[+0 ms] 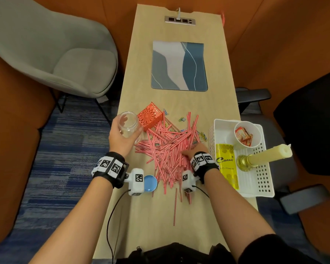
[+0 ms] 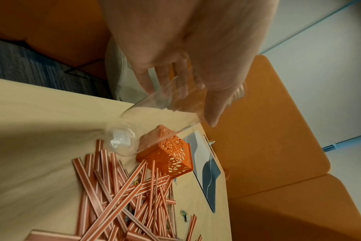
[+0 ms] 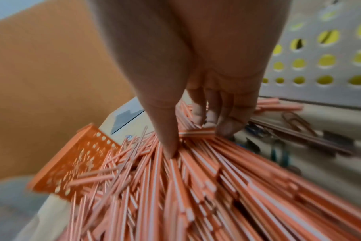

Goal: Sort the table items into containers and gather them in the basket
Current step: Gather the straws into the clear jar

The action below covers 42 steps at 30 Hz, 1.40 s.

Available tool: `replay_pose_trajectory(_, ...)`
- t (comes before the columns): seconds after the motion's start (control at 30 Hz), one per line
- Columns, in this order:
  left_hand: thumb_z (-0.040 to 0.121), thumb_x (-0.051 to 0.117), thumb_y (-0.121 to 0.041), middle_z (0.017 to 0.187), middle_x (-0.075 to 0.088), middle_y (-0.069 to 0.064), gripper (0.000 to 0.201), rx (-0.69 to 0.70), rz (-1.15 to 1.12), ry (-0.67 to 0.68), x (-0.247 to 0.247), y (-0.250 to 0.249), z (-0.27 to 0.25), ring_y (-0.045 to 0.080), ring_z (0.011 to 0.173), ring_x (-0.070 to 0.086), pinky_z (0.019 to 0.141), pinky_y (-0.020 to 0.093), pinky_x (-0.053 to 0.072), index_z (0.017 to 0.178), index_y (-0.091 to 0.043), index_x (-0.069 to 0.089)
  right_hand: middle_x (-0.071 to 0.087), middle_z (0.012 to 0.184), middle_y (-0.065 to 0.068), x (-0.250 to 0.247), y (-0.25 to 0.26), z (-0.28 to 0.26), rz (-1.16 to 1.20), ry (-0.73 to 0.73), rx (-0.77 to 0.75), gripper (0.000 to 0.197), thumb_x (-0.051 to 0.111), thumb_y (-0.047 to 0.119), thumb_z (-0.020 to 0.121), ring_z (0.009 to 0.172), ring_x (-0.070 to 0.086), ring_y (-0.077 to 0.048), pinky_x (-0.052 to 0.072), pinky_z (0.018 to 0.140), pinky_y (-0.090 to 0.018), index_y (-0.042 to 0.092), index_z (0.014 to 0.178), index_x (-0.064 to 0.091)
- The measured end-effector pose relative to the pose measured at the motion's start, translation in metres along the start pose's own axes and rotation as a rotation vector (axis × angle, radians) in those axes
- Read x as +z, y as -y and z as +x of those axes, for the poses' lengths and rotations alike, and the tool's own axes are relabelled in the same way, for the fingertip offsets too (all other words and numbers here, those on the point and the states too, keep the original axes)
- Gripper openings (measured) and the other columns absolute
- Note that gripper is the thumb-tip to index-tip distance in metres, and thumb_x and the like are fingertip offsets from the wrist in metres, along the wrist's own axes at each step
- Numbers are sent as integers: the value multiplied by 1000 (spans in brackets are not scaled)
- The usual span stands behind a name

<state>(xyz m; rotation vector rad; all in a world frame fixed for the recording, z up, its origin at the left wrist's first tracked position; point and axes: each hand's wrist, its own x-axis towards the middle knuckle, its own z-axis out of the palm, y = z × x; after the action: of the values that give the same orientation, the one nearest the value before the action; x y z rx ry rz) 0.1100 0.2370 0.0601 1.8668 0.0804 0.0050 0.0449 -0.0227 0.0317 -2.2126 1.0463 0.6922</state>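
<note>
A heap of red-and-white striped straws [image 1: 169, 147] [image 2: 122, 200] [image 3: 196, 187] covers the middle of the table. My left hand [image 1: 122, 136] [image 2: 188, 68] grips an empty clear jar [image 1: 128, 124] [image 2: 153, 117] tilted above the table's left edge. My right hand [image 1: 193, 150] [image 3: 196, 127] reaches down into the heap's right side, thumb and fingers curled around a bunch of straws. An orange lattice box [image 1: 150, 119] [image 2: 171, 153] [image 3: 72, 163] lies on its side beside the jar. The white perforated basket [image 1: 263, 172] [image 3: 319, 65] stands at the right.
The basket holds a white cup of sachets [image 1: 247, 134], a yellow powder box [image 1: 227, 164] and a cream candle on a gold holder [image 1: 265, 157]. Paper clips and binder clips [image 1: 202, 135] [image 3: 299, 124] lie among the straws. A blue lid [image 1: 150, 183] sits near me; a blue-grey mat [image 1: 179, 66] lies beyond.
</note>
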Motion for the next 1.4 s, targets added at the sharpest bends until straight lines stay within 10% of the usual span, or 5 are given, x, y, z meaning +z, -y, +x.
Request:
replay_pose_trajectory(0.5, 76, 87, -15, 130, 59, -2, 67, 72, -40, 113, 7, -18, -52, 3, 116, 54, 93, 5, 38, 133, -16, 53, 66, 70, -4, 6, -26, -9, 787, -67, -120, 30, 47, 23, 102, 59, 63, -24, 56, 69, -45, 0, 119, 55)
replay_pose_trajectory(0.63, 76, 85, -4, 123, 61, -4, 62, 97, -41, 217, 16, -29, -71, -14, 107, 55, 89, 2, 39, 128, -19, 54, 47, 67, -1, -21, -8, -24, 1005, -147, -203, 22, 37, 19, 105, 46, 40, -11, 34, 42, -24, 5, 114, 51)
replay_pose_trajectory(0.93, 72, 89, -16, 129, 63, -5, 73, 117, 150, 425, 28, -28, -93, 9, 119, 58, 105, 29, 46, 135, -20, 54, 29, 58, 5, -125, 55, -139, 1462, -335, -670, 30, 39, 38, 105, 47, 23, -9, 20, 42, -24, 14, 89, 49)
replay_pose_trajectory(1.13, 69, 91, -30, 121, 61, -20, 67, 166, 159, 502, 35, -43, -106, -11, 111, 53, 93, 4, 37, 127, -31, 56, 31, 58, 4, -105, 65, -175, 1454, -301, -834, 31, 38, 35, 105, 48, 25, -10, 22, 43, -28, 15, 83, 45)
replay_pose_trajectory(1.4, 70, 87, -41, 137, 60, -10, 80, 217, 150, 494, 38, -61, -108, 5, 122, 54, 105, 24, 42, 140, -25, 54, 43, 60, 7, -39, 54, -162, 1172, -239, -826, 27, 44, 40, 102, 52, 40, -11, 37, 52, -28, 21, 83, 49)
